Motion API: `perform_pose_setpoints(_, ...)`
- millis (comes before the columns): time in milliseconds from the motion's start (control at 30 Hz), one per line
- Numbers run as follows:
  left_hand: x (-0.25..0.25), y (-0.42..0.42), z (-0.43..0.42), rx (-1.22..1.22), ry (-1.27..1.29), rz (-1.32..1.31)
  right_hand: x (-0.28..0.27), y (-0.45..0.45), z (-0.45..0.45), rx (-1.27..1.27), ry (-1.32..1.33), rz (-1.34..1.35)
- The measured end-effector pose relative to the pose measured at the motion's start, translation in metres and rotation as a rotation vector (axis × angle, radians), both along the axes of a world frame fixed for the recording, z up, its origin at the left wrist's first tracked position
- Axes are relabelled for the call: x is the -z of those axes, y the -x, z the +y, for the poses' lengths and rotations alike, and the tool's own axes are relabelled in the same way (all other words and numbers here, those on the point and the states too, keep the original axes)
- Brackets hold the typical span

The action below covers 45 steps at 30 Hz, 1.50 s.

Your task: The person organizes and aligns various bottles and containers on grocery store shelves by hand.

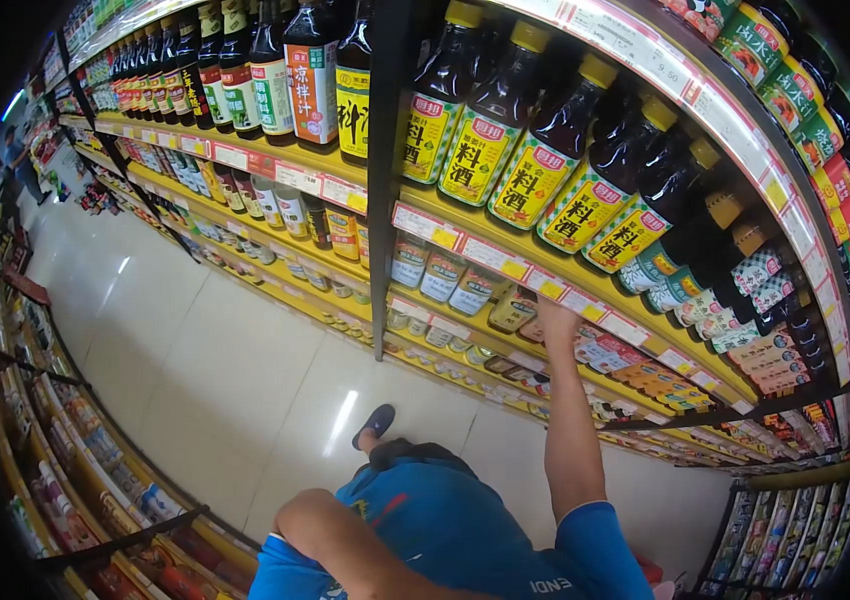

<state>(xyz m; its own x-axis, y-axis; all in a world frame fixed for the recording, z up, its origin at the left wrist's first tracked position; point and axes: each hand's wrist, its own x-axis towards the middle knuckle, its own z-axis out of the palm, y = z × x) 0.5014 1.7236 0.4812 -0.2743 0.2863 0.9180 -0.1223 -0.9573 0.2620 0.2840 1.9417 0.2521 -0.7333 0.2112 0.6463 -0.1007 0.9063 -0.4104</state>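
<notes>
My right hand reaches in under the price strip of a shelf, among bottles in the row below. Its fingers are hidden behind the shelf edge, so I cannot tell whether they grip anything. Just left of it stands a bottle with a pale brown label. Farther left in the same row are bottles with white and blue labels. Above the hand is a row of dark cooking wine bottles with yellow caps and yellow labels. My left arm is bent across my blue shirt, its hand out of view.
A dark upright post divides the shelving. More sauce bottles stand on the left section. A tiled floor runs along the aisle, with another stocked shelf opposite. A person is at the far left.
</notes>
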Motion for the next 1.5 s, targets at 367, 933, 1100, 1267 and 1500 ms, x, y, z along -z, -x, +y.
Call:
perform_pose_setpoints(367, 0.006, 0.012, -0.002, -0.010, -0.115, -0.276, 0.030, 0.023, 0.002, -0.036, -0.086, 0.029)
perform_pose_setpoints(933, 0.002, 0.006, 0.029, -0.060, -0.205, -0.498, 0.005, 0.007, -0.015, 0.044, 0.044, -0.224)
perform_pose_setpoints(1100, 0.009, 0.008, 0.004, 0.128, 0.113, -0.463, 0.028, 0.021, -0.004, 0.099, -0.375, -0.071)
perform_pose_setpoints(1267, 0.008, 0.012, 0.029, -0.136, -0.192, -0.404, 0.028, 0.021, -0.007, 0.029, -0.079, 0.055)
perform_pose_setpoints(1500, 0.008, 0.008, 0.030, -0.128, -0.255, -0.422, 0.009, 0.014, -0.017, 0.014, 0.110, 0.024)
